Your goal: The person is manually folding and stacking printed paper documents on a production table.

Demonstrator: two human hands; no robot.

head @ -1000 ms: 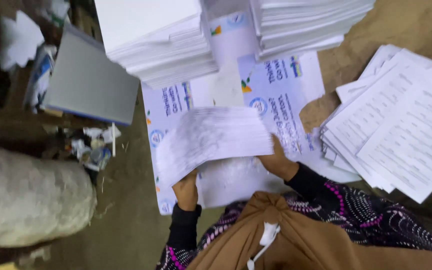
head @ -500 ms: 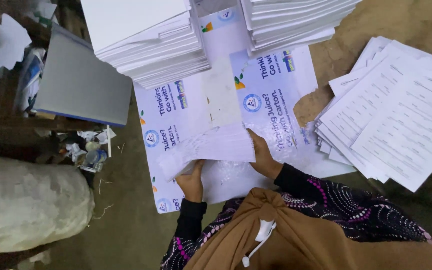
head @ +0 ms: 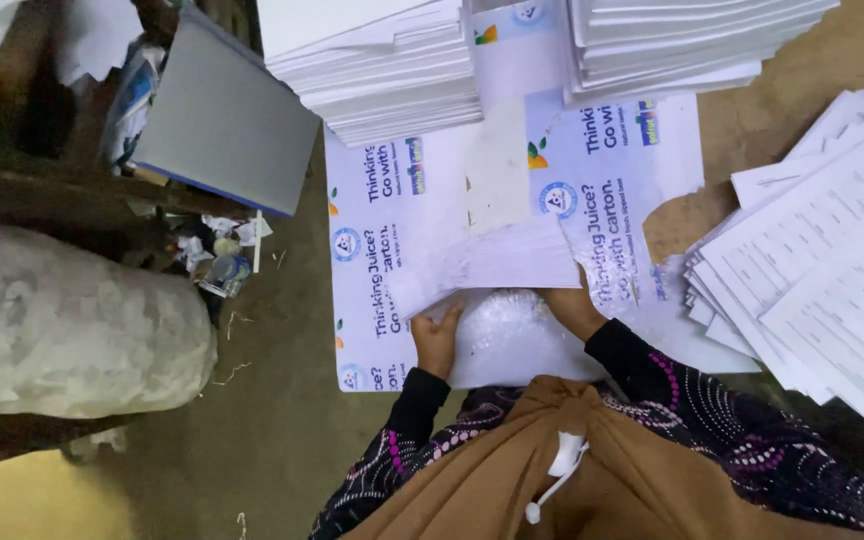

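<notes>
You sit on a brown dirt floor (head: pixel 272 440); dim light; a grey rounded sack (head: pixel 62 330) lies left, a dark wooden bench (head: pixel 42 195) far-left.

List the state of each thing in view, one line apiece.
Left hand: gripping the folded printed sheet's edge.
Right hand: pressing the sheet's other side.
Folded printed sheet: bent over, partly folded.
White paper stacks: piled high, squared.
Printed sheets: fanned out, loose.
Grey board: lying tilted.

Paper stacks (head: pixel 382 75) ahead, printed sheets (head: pixel 822 270) right
</notes>
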